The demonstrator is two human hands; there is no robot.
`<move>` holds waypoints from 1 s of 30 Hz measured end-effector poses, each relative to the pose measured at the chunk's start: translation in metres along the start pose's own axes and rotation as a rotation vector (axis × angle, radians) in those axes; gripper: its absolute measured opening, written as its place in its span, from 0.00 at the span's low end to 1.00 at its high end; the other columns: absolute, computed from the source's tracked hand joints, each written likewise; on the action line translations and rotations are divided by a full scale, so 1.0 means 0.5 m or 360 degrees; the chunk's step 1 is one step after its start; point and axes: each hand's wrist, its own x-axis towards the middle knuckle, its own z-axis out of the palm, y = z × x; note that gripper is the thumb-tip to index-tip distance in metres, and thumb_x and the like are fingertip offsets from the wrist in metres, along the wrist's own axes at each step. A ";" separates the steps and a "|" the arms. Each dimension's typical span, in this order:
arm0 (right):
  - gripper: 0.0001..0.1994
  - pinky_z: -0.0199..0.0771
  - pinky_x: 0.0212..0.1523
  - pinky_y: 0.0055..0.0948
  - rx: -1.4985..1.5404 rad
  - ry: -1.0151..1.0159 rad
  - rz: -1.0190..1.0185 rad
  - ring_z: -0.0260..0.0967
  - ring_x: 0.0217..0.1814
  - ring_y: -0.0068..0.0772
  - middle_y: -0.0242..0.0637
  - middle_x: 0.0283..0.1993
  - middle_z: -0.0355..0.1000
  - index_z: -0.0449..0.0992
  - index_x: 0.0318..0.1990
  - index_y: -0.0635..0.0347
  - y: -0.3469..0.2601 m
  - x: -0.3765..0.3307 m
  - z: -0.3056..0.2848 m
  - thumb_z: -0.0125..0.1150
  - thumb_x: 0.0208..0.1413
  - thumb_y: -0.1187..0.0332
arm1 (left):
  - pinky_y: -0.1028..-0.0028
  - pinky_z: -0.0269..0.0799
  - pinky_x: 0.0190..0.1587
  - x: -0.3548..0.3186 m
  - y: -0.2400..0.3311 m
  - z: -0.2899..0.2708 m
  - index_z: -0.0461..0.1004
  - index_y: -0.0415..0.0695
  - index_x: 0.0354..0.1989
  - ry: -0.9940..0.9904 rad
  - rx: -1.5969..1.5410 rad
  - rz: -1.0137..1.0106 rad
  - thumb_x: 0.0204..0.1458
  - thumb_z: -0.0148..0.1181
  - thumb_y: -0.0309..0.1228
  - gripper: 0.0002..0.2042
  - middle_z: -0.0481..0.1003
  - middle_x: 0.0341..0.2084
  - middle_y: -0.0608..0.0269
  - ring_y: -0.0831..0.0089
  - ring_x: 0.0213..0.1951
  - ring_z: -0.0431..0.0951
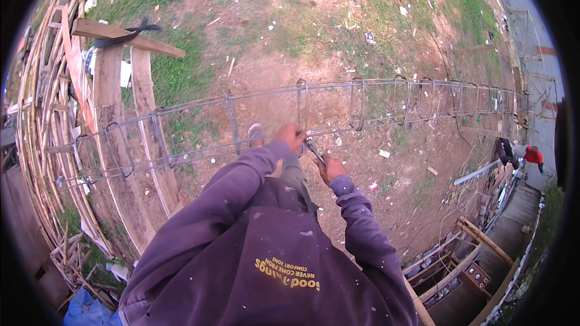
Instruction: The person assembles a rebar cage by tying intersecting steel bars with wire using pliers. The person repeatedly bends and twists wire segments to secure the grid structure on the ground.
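Note:
A long rebar cage (pixel 266 90) of thin steel bars and rectangular stirrups stretches from left to right in front of me. At its near bar, beside the stirrup (pixel 300 99) in the middle, my left hand (pixel 291 137) has its fingers pinched together; whatever they hold is too small to make out. My right hand (pixel 331 169) grips the handles of metal pincers (pixel 315 151). Their head points up and left, close to the left fingertips at the bar. Both arms are in purple sleeves.
Wooden planks (pixel 116 151) stand under the cage's left end, with a bundle of dark wire (pixel 128 37) on a crosspiece. Bamboo poles (pixel 45 90) pile up at far left. A person in red (pixel 534 156) is at far right. Bamboo framing (pixel 444 278) lies lower right.

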 end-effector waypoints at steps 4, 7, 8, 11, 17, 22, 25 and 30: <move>0.14 0.69 0.34 0.54 0.0303 0.0392 0.0168 0.72 0.34 0.63 0.57 0.29 0.73 0.71 0.40 0.55 -0.013 -0.015 0.113 0.52 0.59 0.54 | 0.55 0.68 0.35 -0.002 -0.001 0.009 0.78 0.38 0.27 0.0017 0.0054 -0.0034 0.51 0.58 0.43 0.17 0.74 0.22 0.43 0.46 0.30 0.75; 0.14 0.69 0.33 0.54 0.0162 0.0406 0.0170 0.71 0.33 0.63 0.57 0.29 0.73 0.72 0.39 0.54 0.005 -0.019 0.129 0.52 0.59 0.53 | 0.55 0.69 0.35 -0.010 0.001 0.018 0.77 0.39 0.28 0.0053 0.0072 0.0011 0.51 0.58 0.43 0.17 0.75 0.23 0.43 0.46 0.30 0.76; 0.14 0.69 0.33 0.54 0.0083 0.0435 0.0232 0.71 0.33 0.64 0.58 0.29 0.73 0.72 0.39 0.54 0.012 -0.019 0.122 0.52 0.59 0.53 | 0.55 0.69 0.35 -0.013 0.002 0.021 0.77 0.40 0.28 0.0078 0.0044 0.0034 0.51 0.59 0.43 0.16 0.75 0.23 0.44 0.47 0.30 0.76; 0.12 0.73 0.26 0.42 0.0765 -0.0008 0.0279 0.74 0.26 0.44 0.44 0.22 0.72 0.69 0.36 0.60 0.016 -0.027 0.093 0.58 0.57 0.59 | 0.56 0.69 0.34 -0.021 0.002 0.023 0.77 0.41 0.30 0.0087 -0.0011 0.0002 0.50 0.59 0.43 0.15 0.75 0.22 0.45 0.48 0.29 0.76; 0.14 0.74 0.22 0.31 0.1791 -0.0720 0.0380 0.70 0.22 0.30 0.36 0.26 0.70 0.67 0.37 0.63 0.003 -0.042 0.040 0.65 0.51 0.65 | 0.62 0.70 0.29 -0.016 0.002 0.011 0.76 0.39 0.26 0.0070 -0.0099 0.0017 0.50 0.60 0.47 0.19 0.76 0.20 0.50 0.57 0.24 0.77; 0.27 0.74 0.39 0.44 0.0111 0.0345 -0.0100 0.72 0.37 0.51 0.49 0.38 0.71 0.66 0.48 0.64 0.012 -0.071 0.028 0.65 0.48 0.54 | 0.60 0.69 0.31 -0.011 0.002 0.008 0.77 0.41 0.27 0.0044 -0.0152 -0.0060 0.51 0.60 0.43 0.15 0.75 0.20 0.49 0.52 0.25 0.76; 0.29 0.71 0.44 0.47 -0.0488 0.0604 -0.0097 0.70 0.44 0.53 0.51 0.42 0.71 0.66 0.55 0.61 0.030 -0.076 0.006 0.59 0.52 0.50 | 0.60 0.69 0.32 -0.009 0.003 0.007 0.76 0.40 0.27 0.0037 -0.0145 -0.0018 0.51 0.60 0.42 0.15 0.75 0.19 0.49 0.52 0.25 0.76; 0.27 0.72 0.37 0.49 -0.0255 0.0009 0.0203 0.74 0.36 0.52 0.45 0.30 0.75 0.72 0.50 0.61 0.059 -0.049 -0.043 0.49 0.59 0.44 | 0.59 0.69 0.32 -0.012 0.004 0.007 0.76 0.40 0.28 0.0069 -0.0066 -0.0026 0.51 0.60 0.43 0.15 0.75 0.21 0.49 0.51 0.27 0.76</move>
